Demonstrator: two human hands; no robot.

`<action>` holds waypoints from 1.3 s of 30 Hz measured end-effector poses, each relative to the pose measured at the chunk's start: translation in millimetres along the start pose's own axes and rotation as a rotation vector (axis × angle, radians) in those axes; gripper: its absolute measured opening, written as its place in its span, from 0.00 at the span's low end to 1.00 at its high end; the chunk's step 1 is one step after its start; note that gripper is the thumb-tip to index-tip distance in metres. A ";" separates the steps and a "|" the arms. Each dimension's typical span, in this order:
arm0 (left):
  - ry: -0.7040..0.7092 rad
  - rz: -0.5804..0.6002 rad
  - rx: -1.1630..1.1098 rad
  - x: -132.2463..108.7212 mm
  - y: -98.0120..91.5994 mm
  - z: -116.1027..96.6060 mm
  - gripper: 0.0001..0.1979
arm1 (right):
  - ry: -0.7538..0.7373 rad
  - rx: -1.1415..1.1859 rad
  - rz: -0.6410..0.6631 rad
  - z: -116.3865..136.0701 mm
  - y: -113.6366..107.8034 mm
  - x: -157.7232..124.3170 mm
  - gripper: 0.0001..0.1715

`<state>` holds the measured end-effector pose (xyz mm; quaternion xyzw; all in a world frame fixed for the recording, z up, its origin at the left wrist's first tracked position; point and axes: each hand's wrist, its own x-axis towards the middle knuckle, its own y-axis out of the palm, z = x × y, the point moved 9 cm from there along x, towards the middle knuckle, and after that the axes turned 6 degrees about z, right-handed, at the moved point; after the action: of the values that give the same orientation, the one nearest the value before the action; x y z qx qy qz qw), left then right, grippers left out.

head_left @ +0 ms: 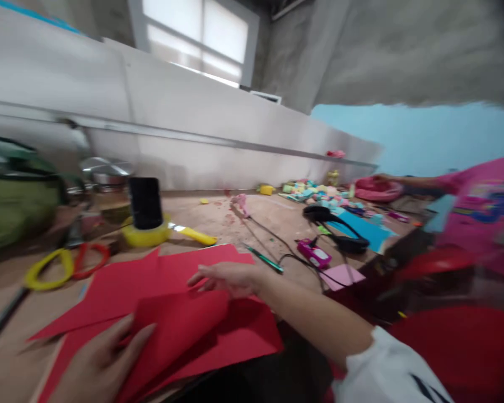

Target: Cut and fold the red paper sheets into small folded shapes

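A red paper sheet [180, 319] is bent over on itself above other red sheets [130, 282] on the table. My left hand [103, 358] pinches the left edge of the bent sheet between thumb and fingers. On the far side of the same sheet, my right hand [229, 279] reaches across with its fingers stretched out; it touches or hovers close above the paper, and I cannot tell which. Left of the paper lie scissors with yellow and red handles [91, 260]. A green pencil-like tool [264, 258] rests just beyond my right hand.
A phone [145, 202] stands in a yellow tape roll [145, 235], beside a yellow-handled cutter [195, 235]. Farther right are a purple device with a cable [315, 253], a black headset-like item [336, 229], blue paper [367, 230] and small coloured pieces [315, 193]. Another person's pink sleeve [453, 176] is at right.
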<state>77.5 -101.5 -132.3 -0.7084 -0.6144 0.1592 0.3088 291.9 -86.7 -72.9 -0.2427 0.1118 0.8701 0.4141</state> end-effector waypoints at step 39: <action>-0.263 0.174 -0.749 20.0 -50.0 -79.8 0.15 | -0.427 -0.569 -0.186 72.6 2.8 -32.9 0.06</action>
<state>91.0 -98.6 -37.0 -0.7948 -0.6020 0.0390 -0.0665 283.5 -81.7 6.2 -0.1702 -0.2460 0.8560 0.4215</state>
